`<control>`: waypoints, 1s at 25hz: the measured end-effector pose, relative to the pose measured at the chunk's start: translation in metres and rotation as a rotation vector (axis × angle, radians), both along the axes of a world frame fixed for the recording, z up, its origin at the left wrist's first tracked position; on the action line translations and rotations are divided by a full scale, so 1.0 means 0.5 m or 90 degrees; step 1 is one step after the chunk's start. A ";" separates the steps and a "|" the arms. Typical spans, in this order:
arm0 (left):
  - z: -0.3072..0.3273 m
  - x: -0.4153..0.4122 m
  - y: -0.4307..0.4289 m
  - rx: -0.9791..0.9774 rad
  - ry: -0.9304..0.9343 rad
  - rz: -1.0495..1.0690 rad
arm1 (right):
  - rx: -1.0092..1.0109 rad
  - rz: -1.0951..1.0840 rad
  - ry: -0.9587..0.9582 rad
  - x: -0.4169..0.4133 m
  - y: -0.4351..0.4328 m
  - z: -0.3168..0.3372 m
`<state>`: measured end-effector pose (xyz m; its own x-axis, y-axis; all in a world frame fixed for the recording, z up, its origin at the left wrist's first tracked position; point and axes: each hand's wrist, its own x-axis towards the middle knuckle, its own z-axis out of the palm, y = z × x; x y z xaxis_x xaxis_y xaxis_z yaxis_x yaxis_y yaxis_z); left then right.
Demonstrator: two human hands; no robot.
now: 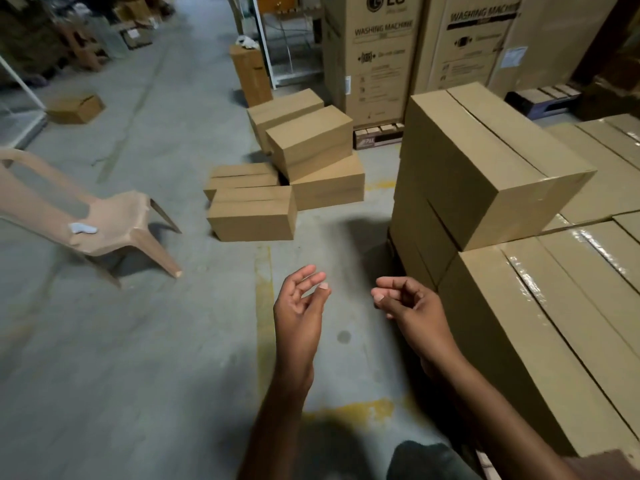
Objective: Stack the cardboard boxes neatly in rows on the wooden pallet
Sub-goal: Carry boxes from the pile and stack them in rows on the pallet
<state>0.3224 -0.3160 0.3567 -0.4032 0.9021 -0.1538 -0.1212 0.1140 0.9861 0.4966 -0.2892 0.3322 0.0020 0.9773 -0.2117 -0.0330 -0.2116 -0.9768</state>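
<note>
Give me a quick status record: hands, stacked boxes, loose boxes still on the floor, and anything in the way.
left hand: empty, fingers loosely curled, above the concrete floor
right hand: empty, fingers loosely curled, close to the stack
stack: brown taped cardboard boxes in rows at right; upper box sits one tier higher
loose cardboard boxes: several heaped on the floor ahead, one tilted
obstacle: beige plastic chair at left
background: tall washing-machine cartons

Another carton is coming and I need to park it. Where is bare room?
Bare grey concrete floor lies between the tan plastic chair and the loose pile of brown cardboard boxes. The taped tops of the lower stacked boxes, beside the raised top box, are bare. Crowded beside the tall washing-machine cartons.
</note>
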 end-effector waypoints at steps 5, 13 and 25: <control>-0.008 -0.114 0.119 -0.007 -0.029 0.019 | 0.005 0.001 -0.030 -0.107 0.128 0.011; -0.015 -0.311 0.425 -0.029 -0.020 0.052 | 0.018 0.037 -0.032 -0.319 0.474 0.009; -0.053 -0.657 0.888 -0.080 -0.029 -0.011 | -0.006 -0.005 -0.050 -0.675 0.922 -0.012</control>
<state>-0.0063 0.1282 0.3303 -0.3780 0.8811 -0.2843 -0.1628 0.2390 0.9573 0.1591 0.1716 0.3261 0.0263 0.9752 -0.2200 0.0427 -0.2209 -0.9744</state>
